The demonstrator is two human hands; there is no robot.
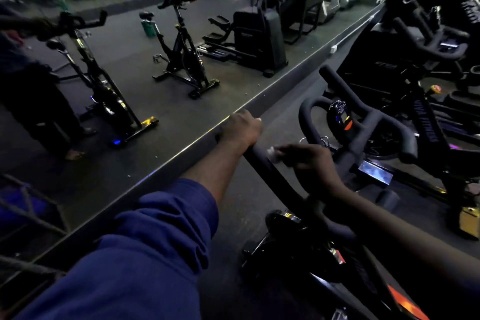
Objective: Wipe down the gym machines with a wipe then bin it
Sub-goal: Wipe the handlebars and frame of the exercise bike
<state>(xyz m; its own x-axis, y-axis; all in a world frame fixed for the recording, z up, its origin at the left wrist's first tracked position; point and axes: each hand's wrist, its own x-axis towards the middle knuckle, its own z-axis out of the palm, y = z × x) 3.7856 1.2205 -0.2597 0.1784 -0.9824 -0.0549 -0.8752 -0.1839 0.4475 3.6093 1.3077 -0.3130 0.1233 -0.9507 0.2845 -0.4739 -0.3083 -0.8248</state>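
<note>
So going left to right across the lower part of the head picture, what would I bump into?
blue sleeve → left hand, gripping the handlebar end → wipe → right hand holding it → yellow block at the far right.

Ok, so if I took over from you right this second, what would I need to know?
Left hand: grips the far end of the handlebar on the exercise bike.
Right hand: holds the white wipe against the same bar, just on the near side of the left hand.
Done: wiping this handlebar has started. I cannot tell how much of it is clean.
Left: finish the bar and the rest of this bike, wipe any machines not yet done, then bin the wipe. I cannot make out a bin for sure.
</note>
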